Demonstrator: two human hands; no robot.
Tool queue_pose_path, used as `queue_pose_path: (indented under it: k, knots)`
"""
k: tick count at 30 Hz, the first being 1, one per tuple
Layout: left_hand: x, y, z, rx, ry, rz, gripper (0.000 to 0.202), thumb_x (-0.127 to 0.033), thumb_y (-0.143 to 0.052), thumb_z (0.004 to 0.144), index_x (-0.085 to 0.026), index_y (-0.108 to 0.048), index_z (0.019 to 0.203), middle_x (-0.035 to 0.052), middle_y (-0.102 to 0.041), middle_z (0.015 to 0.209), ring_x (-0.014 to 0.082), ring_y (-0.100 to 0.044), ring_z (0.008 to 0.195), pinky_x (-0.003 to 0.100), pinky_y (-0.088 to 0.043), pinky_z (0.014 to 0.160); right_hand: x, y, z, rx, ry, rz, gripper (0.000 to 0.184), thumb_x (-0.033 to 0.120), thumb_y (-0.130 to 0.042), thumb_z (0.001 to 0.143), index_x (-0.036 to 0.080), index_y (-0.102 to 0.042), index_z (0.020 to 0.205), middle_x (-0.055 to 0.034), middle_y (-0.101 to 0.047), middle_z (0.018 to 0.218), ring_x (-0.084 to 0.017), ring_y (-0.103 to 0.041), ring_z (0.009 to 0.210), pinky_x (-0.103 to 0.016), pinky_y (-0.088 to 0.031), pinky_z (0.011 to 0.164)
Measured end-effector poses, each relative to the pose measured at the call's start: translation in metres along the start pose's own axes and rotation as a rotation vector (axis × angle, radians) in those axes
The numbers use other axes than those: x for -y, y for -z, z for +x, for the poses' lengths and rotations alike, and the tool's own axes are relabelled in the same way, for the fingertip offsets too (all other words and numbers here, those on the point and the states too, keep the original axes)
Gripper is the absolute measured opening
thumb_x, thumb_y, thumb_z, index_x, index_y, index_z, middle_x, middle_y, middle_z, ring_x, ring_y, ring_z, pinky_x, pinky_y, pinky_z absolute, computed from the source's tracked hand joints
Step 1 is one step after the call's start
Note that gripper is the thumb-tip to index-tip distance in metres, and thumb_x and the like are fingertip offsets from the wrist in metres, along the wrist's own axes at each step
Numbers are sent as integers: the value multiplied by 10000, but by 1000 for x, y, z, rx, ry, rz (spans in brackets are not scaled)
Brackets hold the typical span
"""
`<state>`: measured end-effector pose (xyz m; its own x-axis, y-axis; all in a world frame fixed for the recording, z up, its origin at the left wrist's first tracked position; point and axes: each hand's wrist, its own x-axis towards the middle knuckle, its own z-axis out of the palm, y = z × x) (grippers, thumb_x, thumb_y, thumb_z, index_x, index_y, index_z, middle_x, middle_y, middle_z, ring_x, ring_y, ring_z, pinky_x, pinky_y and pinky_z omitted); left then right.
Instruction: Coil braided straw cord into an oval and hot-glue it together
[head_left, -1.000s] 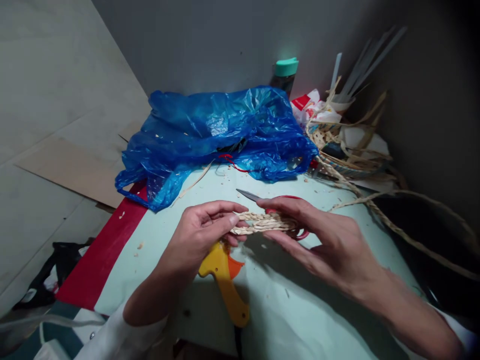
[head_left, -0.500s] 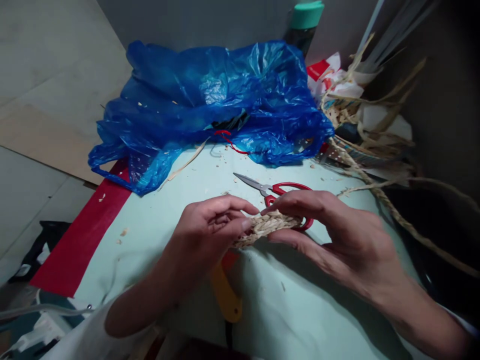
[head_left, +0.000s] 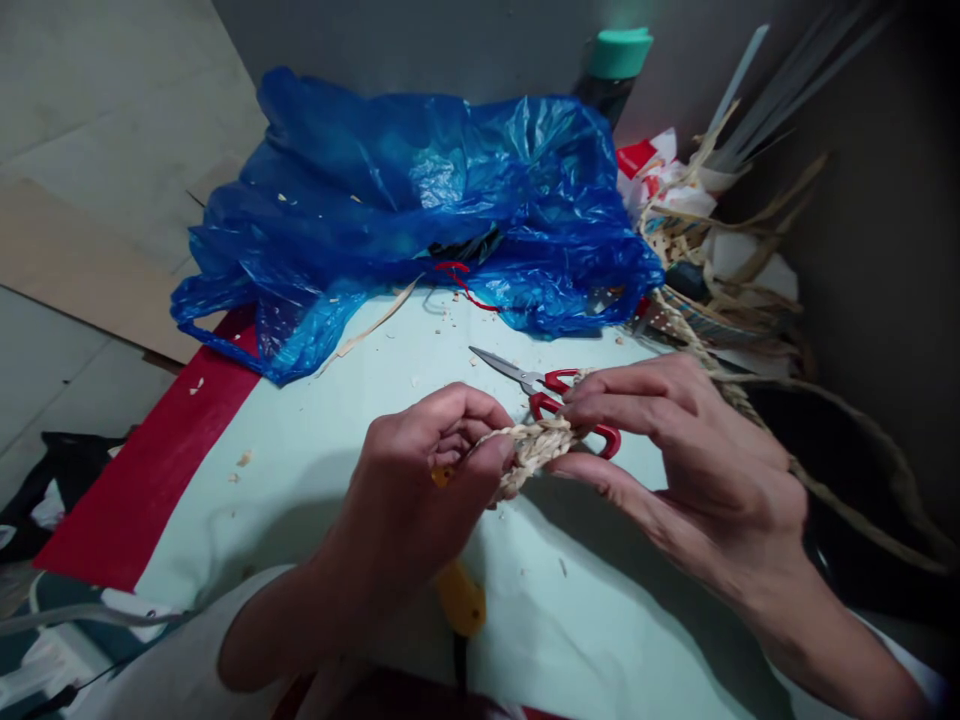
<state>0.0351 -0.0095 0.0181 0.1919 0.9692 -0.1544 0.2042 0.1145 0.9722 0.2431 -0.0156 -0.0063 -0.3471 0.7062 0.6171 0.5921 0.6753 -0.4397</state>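
A short piece of braided straw (head_left: 536, 450) is held above the pale green table (head_left: 360, 370). My left hand (head_left: 427, 470) pinches its left end between thumb and curled fingers. From the right, my right hand (head_left: 675, 470) grips the other end with thumb below and fingertips on top. Red-handled scissors (head_left: 529, 380) lie just behind the braid, blades pointing left, their handles partly covered by my right hand. Below my left hand is a yellow-handled tool (head_left: 461, 600) with a dark cord or shaft; my hand and wrist hide part of it.
A crumpled blue plastic bag (head_left: 420, 200) spreads across the back. At the back right stand a bottle with a green lid (head_left: 624, 52) and a basket (head_left: 697, 310) of straw strips. A long straw rope (head_left: 847, 520) trails down the right. Red material (head_left: 150, 480) lines the left edge.
The braid has tilted and moved slightly right, showing a shorter length between my hands. My right fingers have shifted up and closed on its end. The view has shifted a little.
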Motion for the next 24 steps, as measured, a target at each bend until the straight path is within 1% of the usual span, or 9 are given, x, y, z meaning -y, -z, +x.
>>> queue_pose_path:
  k: [2,5,7,11,13,15,17,20,24]
  knots:
    - [-1,0,1,-27,37,-29,47,-189,-685,822,-191,-670,777,-48,-665,584,79,-615,508,137,-479,499,1,0,0,15,-35,41,284,222,-786,876,231,-642,1120,-62,-673,1024,-219,-636,903,-365,-512,784]
    - [-2,0,3,-48,64,-73,45,-175,-696,785,-192,-668,755,-39,-671,585,97,-634,512,154,-493,493,2,-1,1,14,-72,105,276,194,-781,875,224,-641,1111,-63,-665,994,-219,-639,926,-352,-521,787]
    - [-3,-1,4,-44,81,-98,49,-161,-700,763,-194,-666,748,-31,-688,600,106,-646,525,158,-505,494,2,-2,2,20,-83,144,289,181,-781,875,230,-639,1122,-60,-670,996,-221,-644,945,-357,-530,814]
    - [-4,-2,4,-63,125,-122,60,-153,-707,741,-196,-666,751,-22,-724,641,106,-653,550,156,-529,513,2,-3,1,51,-60,204,321,162,-770,882,247,-631,1159,-52,-692,1009,-230,-661,960,-403,-530,900]
    - [-4,-3,4,-71,134,-128,72,-157,-716,732,-199,-664,760,-24,-733,652,111,-664,565,162,-542,527,2,-3,0,45,-81,210,335,162,-771,882,244,-627,1173,-51,-706,1024,-230,-671,983,-395,-536,906]
    - [-3,-3,4,-80,132,-127,86,-156,-720,724,-201,-658,765,-27,-734,652,116,-672,576,169,-549,536,4,-3,-1,29,-105,217,324,160,-777,875,233,-628,1153,-46,-712,1008,-219,-679,973,-361,-552,863]
    - [-2,-3,4,-103,127,-113,87,-154,-717,729,-200,-651,761,-30,-733,651,116,-675,585,169,-546,543,5,-3,-1,11,-91,222,295,129,-779,864,222,-631,1102,-38,-707,970,-200,-678,927,-337,-559,822]
    - [-2,-3,4,-115,99,-79,92,-163,-733,735,-196,-648,748,-25,-736,648,120,-692,608,166,-541,560,8,-2,-1,-8,-60,209,272,80,-769,855,220,-625,1039,-25,-695,929,-183,-666,870,-334,-547,805]
    - [0,-3,2,-138,43,1,98,-187,-743,747,-199,-646,733,-6,-746,662,140,-704,614,192,-533,565,11,-3,0,-21,-94,228,252,54,-741,856,223,-625,1002,-18,-685,899,-184,-661,844,-341,-535,779]
